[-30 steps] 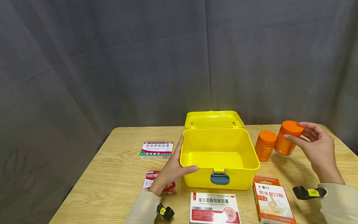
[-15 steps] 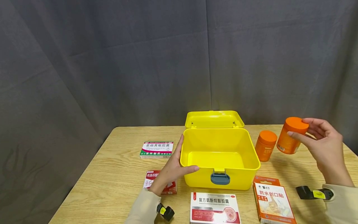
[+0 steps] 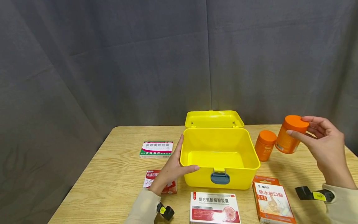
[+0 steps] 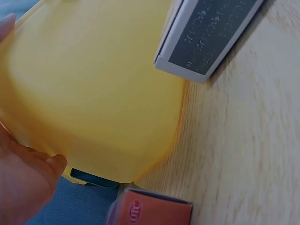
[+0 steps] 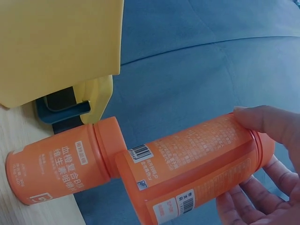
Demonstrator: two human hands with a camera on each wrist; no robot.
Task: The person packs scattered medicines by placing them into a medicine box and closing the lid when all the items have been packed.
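My right hand [image 3: 327, 143] pinches an orange vitamin bottle [image 3: 289, 137] near its lid, thumb on one side and fingers on the other. The bottle tilts above the table's right side, barcodes facing the right wrist camera. A second orange vitamin bottle [image 5: 58, 164] stands upright beside the yellow box. My left hand [image 3: 173, 166] rests against the left wall of that yellow storage box [image 3: 221, 179], its fingers stretched along the side and its thumb across the front corner. The box's lid [image 3: 213, 119] is tipped back, and its inside is bare. In the left wrist view fingertips touch the yellow wall.
A white and red capsule box [image 3: 214, 208] lies in front of the yellow box, an adhesive bandage box [image 3: 274, 202] at its right. On the left are a red medicine box [image 3: 152, 175] and a green-and-white capsule box [image 3: 156, 150]. A grey curtain [image 3: 167, 62] hangs behind the table.
My right hand has lifted the orange bottle up and slightly to the right, away from the other bottle, and tilted it. The left hand and the yellow box have stayed put.
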